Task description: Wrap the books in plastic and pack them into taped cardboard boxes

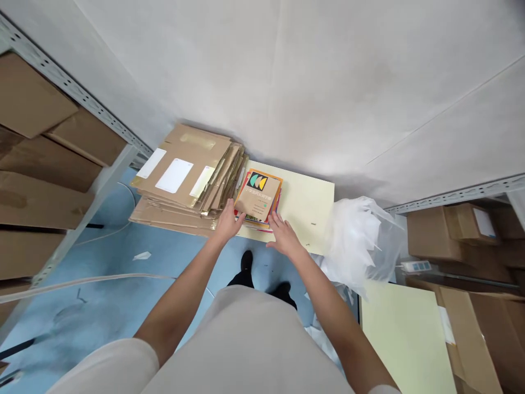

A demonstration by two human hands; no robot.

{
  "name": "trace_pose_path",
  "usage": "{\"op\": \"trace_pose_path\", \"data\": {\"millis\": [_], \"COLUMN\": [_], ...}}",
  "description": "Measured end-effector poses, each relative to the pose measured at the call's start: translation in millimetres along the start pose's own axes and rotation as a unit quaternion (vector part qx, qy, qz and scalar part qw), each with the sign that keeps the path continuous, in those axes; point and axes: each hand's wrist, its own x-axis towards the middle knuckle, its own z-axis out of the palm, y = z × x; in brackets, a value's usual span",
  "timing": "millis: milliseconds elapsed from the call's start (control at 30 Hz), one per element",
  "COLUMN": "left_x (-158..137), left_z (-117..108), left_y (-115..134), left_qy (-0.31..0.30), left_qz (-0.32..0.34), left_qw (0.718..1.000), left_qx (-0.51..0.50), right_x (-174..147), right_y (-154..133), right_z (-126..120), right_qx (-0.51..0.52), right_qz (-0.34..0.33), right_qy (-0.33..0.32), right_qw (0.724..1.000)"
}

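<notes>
- Books point(259, 198): one stack, tan cover uppermost, bearing three coloured half-rounds on black; lying on the table.
- Left hand point(227, 223): at the books' near left corner; thumb and fingers apart, unclenched.
- Right hand point(286, 236): at the books' near right corner; fingers spread, thumb apart.
- Table point(309, 197): pale yellow, beneath the books.
- Cardboard point(184, 164): flattened pile, white labels, just left of the books.
- Bag point(361, 241): clear plastic, white contents, well right of the books.
- Wall point(287, 82): whitish, behind the books.
</notes>
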Motion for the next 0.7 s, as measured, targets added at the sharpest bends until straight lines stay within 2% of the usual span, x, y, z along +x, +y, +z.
{"op": "trace_pose_path", "data": {"millis": [100,233,367,500,567,600,700], "left_x": [16.7,10.3,-10.8,-28.2,-32.6,-33.7,-33.9], "left_z": [6.6,14.7,15.1,16.5,16.6,15.6,7.8], "left_y": [0.6,6.7,7.6,0.2,-4.2,-5.9,-8.5], "left_qy": [-0.051,-0.061,-0.053,-0.034,-0.007,-0.003,-0.054], "left_qz": [-0.003,-0.003,-0.008,-0.042,-0.117,-0.167,-0.271], "left_qw": [0.999,0.998,0.998,0.992,0.97,0.95,0.882], "left_qx": [0.003,0.029,0.014,-0.113,-0.212,-0.266,-0.382], "right_x": [34.8,59.2,56.5,43.2,37.5,35.0,27.9], "right_y": [-3.3,-8.0,-10.1,-10.7,-10.6,-10.4,-8.6], "right_z": [-1.3,15.2,33.2,39.2,37.6,35.9,29.4], "right_qx": [-0.016,-0.035,-0.034,-0.028,-0.028,-0.024,-0.004], "right_qz": [0.011,0.026,0.025,0.013,0.007,0.003,-0.008], "right_qy": [-0.006,0.009,0.066,0.083,0.066,0.059,0.059], "right_qw": [1.0,0.999,0.997,0.996,0.997,0.998,0.998]}}
